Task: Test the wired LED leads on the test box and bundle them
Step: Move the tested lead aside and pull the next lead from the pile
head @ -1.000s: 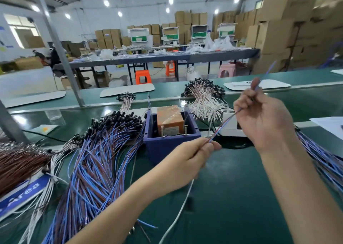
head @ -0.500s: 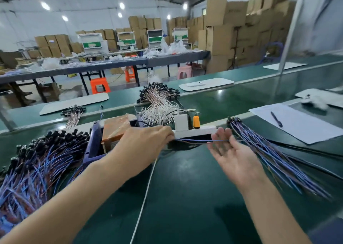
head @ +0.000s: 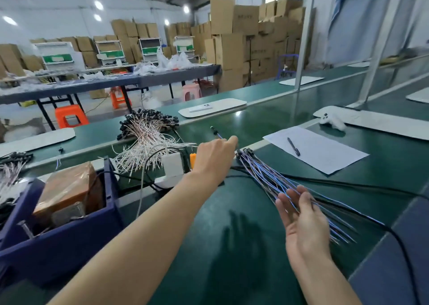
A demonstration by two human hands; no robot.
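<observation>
– Right grip (head: 301, 216) wide, palm up, straight fingers touching the near ends of the blue leads (head: 264, 179), well right of the test box (head: 65, 242).
– And the test box?
– Dark blue, low at the left on the green tabletop (head: 209, 246). Holds a brown taped block (head: 67, 186).
– Blue leads tied yet?
– Loose. Fanned flat on the tabletop right of the test box, black heads at the far end. Black cable (head: 383, 223) running alongside, farther right.
– Left grip (head: 216, 153)?
– Stretched out beyond and right of the test box, fingers curled, pinching a single lead (head: 214, 131), black head poking out past the knuckles.
– Anything between box and that grip?
– White adaptor (head: 173, 165) on a power strip, just beyond the test box's far right corner; orange piece (head: 192, 159) just beside it.
– Farther back?
– Heap of white leads (head: 148, 135) with black heads, beyond the test box. Far right of the test box, sheet of paper (head: 329, 156), pen (head: 293, 146) lying on it. Stacked cardboard cartons (head: 232, 49) far beyond the test box, at the back.
</observation>
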